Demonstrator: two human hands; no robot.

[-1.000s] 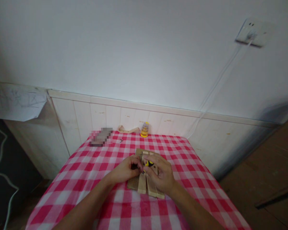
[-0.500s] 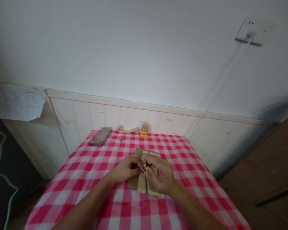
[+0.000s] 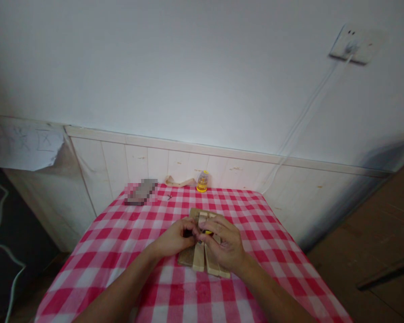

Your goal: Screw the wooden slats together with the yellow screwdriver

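Observation:
My right hand [image 3: 227, 244] is closed around a small yellow-and-black screwdriver [image 3: 208, 232], mostly hidden by the fingers. Against its fingertips, my left hand [image 3: 177, 237] is closed in a pinch; what lies between its fingers is too small and covered to make out. Both hands are over pale wooden strips [image 3: 198, 260], which lie side by side on a flat brown board [image 3: 186, 257]. A dark spot, perhaps a screw or hole, shows on the left strip just below the fingertips.
A red-and-white checked cloth [image 3: 175, 296] covers the table. Along its back edge stand a clear container with a yellow base [image 3: 202, 183] and a curled pale strip [image 3: 180, 182]. A small dark metal piece [image 3: 169, 197] and a blurred-out flat object [image 3: 141, 192] lie back left.
My right fingers have closed further over the screwdriver, so less of its handle shows. The left hand, strips and board have stayed in place.

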